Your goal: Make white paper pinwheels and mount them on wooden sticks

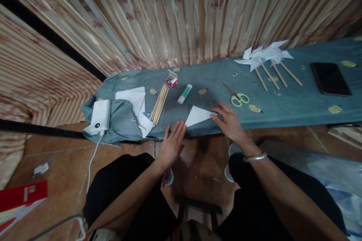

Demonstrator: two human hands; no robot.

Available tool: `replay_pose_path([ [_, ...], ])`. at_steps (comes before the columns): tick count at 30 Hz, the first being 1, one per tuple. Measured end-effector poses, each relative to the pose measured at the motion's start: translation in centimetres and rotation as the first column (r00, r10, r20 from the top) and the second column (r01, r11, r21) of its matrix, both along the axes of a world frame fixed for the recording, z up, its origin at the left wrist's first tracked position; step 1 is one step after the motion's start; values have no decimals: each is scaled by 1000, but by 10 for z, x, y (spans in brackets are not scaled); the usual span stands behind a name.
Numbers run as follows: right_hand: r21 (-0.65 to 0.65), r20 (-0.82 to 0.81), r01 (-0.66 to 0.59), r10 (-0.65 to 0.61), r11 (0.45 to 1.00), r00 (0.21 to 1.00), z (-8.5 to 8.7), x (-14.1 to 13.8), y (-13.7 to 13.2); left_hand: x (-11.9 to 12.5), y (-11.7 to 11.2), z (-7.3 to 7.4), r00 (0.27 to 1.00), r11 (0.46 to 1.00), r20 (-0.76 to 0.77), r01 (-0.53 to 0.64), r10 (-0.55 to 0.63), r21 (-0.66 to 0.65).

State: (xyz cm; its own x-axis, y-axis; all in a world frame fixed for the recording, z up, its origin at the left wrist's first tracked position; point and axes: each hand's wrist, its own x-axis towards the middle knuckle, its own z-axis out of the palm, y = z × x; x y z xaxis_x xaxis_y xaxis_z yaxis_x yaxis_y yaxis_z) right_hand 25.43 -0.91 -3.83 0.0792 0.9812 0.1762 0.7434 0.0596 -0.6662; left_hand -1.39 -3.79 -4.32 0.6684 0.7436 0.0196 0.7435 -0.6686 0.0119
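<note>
A white paper folded into a triangle (pixel 197 115) lies on the blue cloth (pixel 296 101) near its front edge. My left hand (pixel 173 144) lies flat with fingers stretched out, its fingertips at the triangle's left corner. My right hand (pixel 229 120), a silver bangle on its wrist, rests flat with fingers spread on the triangle's right corner. Neither hand grips anything.
On the cloth lie a bundle of wooden sticks (pixel 159 104), a glue stick (pixel 184 93), a small box of staples (pixel 171 80), green-handled scissors (pixel 237 97), white paper sheets (pixel 135 99), a white power bank (pixel 100 116), finished paper pinwheels (pixel 264 57) and a black phone (pixel 330 78).
</note>
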Motion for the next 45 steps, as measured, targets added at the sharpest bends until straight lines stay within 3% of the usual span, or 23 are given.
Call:
replay_pose_path([
  [14,120,-78,-14,23,993,997,3,-9,-2,9,-8,-3,994,995,53,-91,93,-29],
  [18,125,-167,16,5,992,986,8,-11,-1,9,-8,1,984,992,144,-91,103,-83],
  [21,118,-259,23,8,993,966,12,-9,1,7,-6,9,932,982,329,-101,150,-162],
  [24,104,-360,13,26,995,933,15,-6,6,7,0,18,795,952,547,-124,263,-279],
  [28,35,-549,4,16,999,836,17,-6,13,14,21,27,515,848,708,-73,483,-526],
  [31,6,-649,-8,10,1000,760,19,-9,16,25,45,36,315,698,678,64,664,-713],
  [33,11,-669,-13,18,1000,743,22,-10,18,32,60,42,243,592,610,151,754,-791],
  [35,17,-675,-22,27,1000,738,26,-11,18,36,71,47,237,515,549,192,802,-835],
  [38,8,-680,-35,31,999,733,31,-11,19,39,79,49,301,445,487,199,820,-873],
  [40,3,-679,-41,32,999,733,32,-10,19,40,81,47,317,419,462,196,828,-887],
  [45,-9,-693,-29,14,1000,721,29,-7,21,45,85,42,227,404,451,225,863,-887],
])
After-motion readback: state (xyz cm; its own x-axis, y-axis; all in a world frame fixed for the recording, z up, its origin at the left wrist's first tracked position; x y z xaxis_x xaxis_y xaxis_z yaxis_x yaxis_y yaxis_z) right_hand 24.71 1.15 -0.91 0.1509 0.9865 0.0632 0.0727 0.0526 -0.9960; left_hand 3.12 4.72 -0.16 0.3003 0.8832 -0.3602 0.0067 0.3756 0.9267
